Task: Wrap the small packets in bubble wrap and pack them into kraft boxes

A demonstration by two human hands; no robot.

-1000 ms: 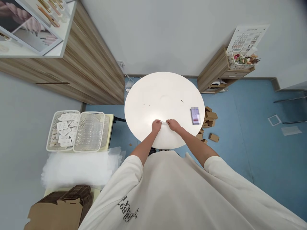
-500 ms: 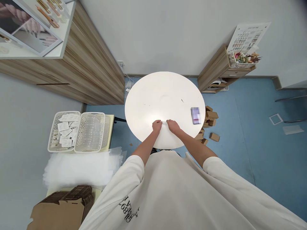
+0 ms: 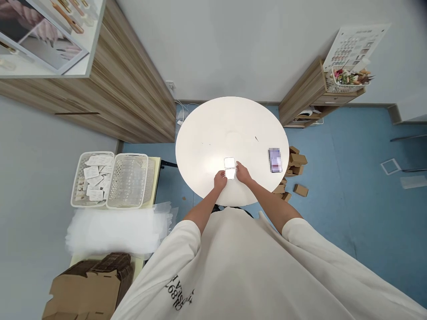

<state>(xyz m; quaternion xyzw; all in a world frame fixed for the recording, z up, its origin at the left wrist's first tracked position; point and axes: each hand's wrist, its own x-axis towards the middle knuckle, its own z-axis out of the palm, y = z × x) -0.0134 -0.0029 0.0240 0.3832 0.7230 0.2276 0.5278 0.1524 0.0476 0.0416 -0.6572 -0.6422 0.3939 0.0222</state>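
Round white table, smooth, faintly scuffed, on blue floor. Forearms reach forward over its near edge. Hands apart, fingers bent: left hand and right hand flank a small case; cannot tell whether either grips. Case in the table's near half, opened into two rounded rectangles, shiny, pale.

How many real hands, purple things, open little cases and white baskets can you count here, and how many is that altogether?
Real hands: 2 (left hand, right hand)
Purple thing: 1
Open little case: 1
White baskets: 3 (far-left basket, basket beside it, flower basket)
Total: 7
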